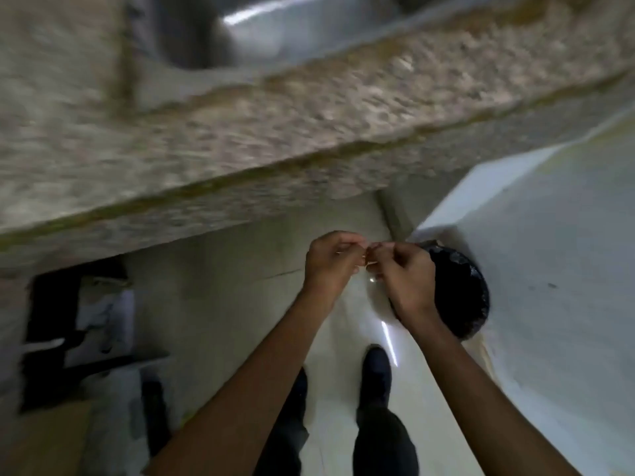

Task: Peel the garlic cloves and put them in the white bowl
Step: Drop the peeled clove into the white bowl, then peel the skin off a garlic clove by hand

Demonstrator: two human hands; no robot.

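One small pale piece, likely a garlic clove point(367, 261), is pinched between the curled fingertips of the left hand point(331, 264) and the right hand point(403, 276), in the air just beside a black-lined bin point(460, 297). Peeling looks under way: blur hides how much skin remains, and the white bowl is out of view, so finished cloves cannot be counted. Beyond runs a granite counter point(309, 139) with a steel sink point(275, 29).

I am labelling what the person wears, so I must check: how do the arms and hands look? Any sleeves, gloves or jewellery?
The left forearm and right forearm are bare down to the picture's lower edge; no sleeve shows. The left hand and right hand wear no gloves. No watch, bracelet or ring is visible, though the blur could hide a thin ring.
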